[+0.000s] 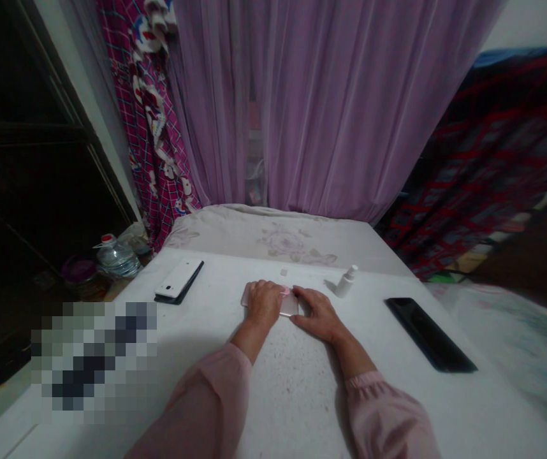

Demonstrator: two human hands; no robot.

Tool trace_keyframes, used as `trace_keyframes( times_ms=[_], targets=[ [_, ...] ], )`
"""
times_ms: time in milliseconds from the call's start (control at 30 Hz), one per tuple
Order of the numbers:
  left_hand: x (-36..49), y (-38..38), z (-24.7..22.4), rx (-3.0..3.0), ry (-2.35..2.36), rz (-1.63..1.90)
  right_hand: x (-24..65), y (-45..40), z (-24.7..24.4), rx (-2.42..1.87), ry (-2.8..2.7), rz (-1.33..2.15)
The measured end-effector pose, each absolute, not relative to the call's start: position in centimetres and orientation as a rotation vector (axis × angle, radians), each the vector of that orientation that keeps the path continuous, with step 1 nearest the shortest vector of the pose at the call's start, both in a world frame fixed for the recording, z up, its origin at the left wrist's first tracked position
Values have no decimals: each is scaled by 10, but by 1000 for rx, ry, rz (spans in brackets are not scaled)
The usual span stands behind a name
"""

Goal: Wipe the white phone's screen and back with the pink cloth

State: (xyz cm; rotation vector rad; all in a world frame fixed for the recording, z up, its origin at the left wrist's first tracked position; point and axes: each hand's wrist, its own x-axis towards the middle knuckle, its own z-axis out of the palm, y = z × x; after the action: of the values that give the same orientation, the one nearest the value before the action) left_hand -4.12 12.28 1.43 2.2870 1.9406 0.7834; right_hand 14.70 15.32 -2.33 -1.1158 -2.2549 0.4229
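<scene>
Pressing down on a pale flat slab [289,305], the left hand [262,303] sat over its left end with the fingers bent, and it seemed to have a hold of it. The right hand [315,312] lay low on the other side, with its fingertips [299,294] at the slab's edge, but I could not tell if they gripped it or just touched it. The slab was in the middle of a white table [292,401], right between the hands, and a little pink bit [285,291] showed at its top edge (too small to say what it was). Both arms reached out from pink sleeves [197,408] and came in toward each other, with the wrists low, so the hands looked like they were keeping the slab still on the flat top. A small white spray bottle [347,282] stood just past the right hand, close enough to grab. A white phone [178,278] sat on a black case [174,299] to the left, and a black phone [429,335] lay to the right, both well apart from the hands, maybe to keep them out of the way.
</scene>
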Motion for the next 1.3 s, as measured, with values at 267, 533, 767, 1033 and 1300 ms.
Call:
trace_keyframes(
  times_ms=[267, 533, 767, 1033, 1300],
  targets=[
    [-87, 130, 16, 2148, 2147, 773, 147, 153, -24, -1130, -2244, 414],
    [-100, 119, 4, 2030, 2094, 981, 146, 151, -20, -1162, -2252, 436],
    [-71, 96, -2, 2117, 1839, 1054, 149, 152, -23, -1144, -2089, 459],
    [-94, 89, -5, 1966, 1907, 1129, 129, 115, -13, -1260, -1845, 183],
    [-93, 84, -1, 1975, 1969, 1012, 65, 99, 10, -1345, -2117, 192]
  ],
)
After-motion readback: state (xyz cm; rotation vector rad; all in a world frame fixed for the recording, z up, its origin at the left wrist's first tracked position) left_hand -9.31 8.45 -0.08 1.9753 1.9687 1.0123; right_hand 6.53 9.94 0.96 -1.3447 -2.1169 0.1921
